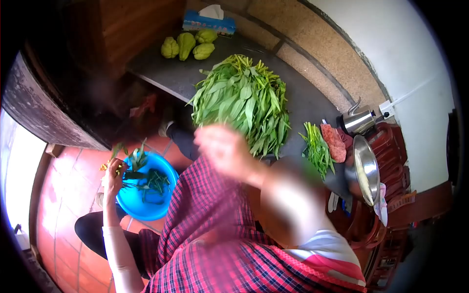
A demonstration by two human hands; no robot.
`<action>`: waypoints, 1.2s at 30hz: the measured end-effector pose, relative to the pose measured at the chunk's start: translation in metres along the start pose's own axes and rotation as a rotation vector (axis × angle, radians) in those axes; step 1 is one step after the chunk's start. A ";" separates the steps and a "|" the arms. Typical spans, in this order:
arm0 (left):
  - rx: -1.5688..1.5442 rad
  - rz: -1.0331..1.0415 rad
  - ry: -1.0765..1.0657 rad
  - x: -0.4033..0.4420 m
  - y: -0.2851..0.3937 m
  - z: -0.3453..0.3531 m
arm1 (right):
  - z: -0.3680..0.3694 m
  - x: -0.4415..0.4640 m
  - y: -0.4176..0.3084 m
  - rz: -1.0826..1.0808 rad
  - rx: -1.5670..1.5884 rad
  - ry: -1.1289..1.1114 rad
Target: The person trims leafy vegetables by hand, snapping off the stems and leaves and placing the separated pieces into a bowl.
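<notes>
My left hand (114,177) is closed around a small bunch of leafy green stems (138,160), which look like water spinach, above a blue basin (145,215) on the floor. Some yellowed leaves stick out by its fingers. Cut green pieces (157,182) lie inside the basin. My right hand (223,147) is raised over the checked apron, close to the front of a large heap of water spinach (242,100) on the dark counter. Motion smears its fingers, so I cannot see whether it holds anything.
Several chayotes (186,46) and a blue tissue box (209,24) are at the back of the counter (298,97). On the right are a smaller green bunch (316,149), a reddish package (333,142), a steel kettle (358,120) and a metal bowl (372,168).
</notes>
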State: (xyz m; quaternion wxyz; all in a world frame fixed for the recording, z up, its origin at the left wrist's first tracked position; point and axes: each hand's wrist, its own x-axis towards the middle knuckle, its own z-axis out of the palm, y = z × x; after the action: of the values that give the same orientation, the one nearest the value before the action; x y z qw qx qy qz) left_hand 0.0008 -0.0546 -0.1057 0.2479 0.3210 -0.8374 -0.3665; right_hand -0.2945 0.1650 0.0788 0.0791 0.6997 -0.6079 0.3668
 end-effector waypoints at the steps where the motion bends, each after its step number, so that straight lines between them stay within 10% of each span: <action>1: -0.084 -0.048 -0.014 0.004 0.005 0.000 | -0.024 0.020 0.027 -0.047 -0.085 0.045; 11: -0.389 -0.183 -0.096 0.045 0.091 0.002 | -0.078 0.108 0.250 0.113 -0.509 -0.539; 22: -0.435 -0.349 -0.237 0.061 0.144 0.007 | -0.114 0.114 0.226 -0.068 -0.567 -0.273; 26: -0.267 0.382 -0.055 0.068 0.157 0.027 | -0.130 0.119 0.188 -0.007 -0.493 -0.335; 29: -0.427 0.180 -0.213 0.066 0.180 0.028 | -0.129 0.127 0.179 0.152 -0.457 -0.429; 30: -0.372 0.234 -0.187 0.065 0.191 0.022 | -0.123 0.125 0.177 -0.103 -0.446 -0.232; 36: -0.325 0.324 0.002 0.061 0.218 0.007 | -0.084 0.139 0.110 0.415 0.258 -0.588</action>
State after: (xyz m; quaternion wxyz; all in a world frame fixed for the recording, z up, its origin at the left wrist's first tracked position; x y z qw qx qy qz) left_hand -0.1224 0.0191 0.0694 0.3528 0.1383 -0.8076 -0.4518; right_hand -0.4302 0.0745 0.1869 -0.2634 0.6415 -0.6821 0.2322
